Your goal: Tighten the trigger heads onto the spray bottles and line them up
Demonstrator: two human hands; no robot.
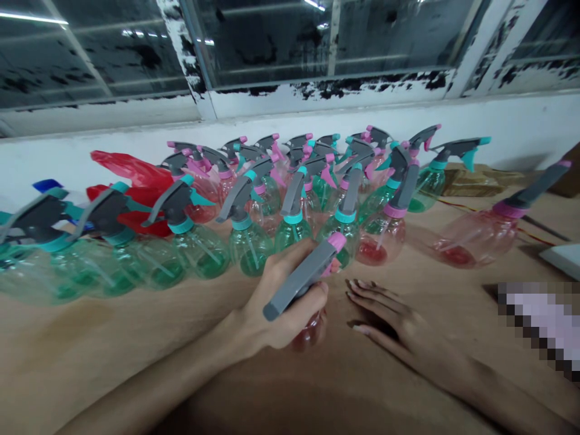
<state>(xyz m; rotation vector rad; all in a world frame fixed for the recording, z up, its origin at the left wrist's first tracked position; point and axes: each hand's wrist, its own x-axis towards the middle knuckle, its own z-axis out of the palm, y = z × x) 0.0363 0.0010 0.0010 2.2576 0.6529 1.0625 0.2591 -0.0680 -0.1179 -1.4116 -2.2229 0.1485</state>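
Note:
My left hand [285,296] is wrapped round the neck of a spray bottle [301,278] with a grey head and a pink nozzle. Its reddish clear body shows only in part below my fingers, low over or on the table. To the right, my right hand [394,314] rests on the tabletop with fingers stretched out, holding nothing. Just beyond my hands stands a row of green spray bottles with teal collars, among them one green bottle [251,248]. A pink bottle [383,238] stands near its right end.
More pink and green bottles crowd behind the front row, against the white wall. A red plastic bag [131,172] lies at the left. One pink bottle [480,235] stands apart at the right, near a brown-taped package [475,181] and thin wires. Windows line the wall.

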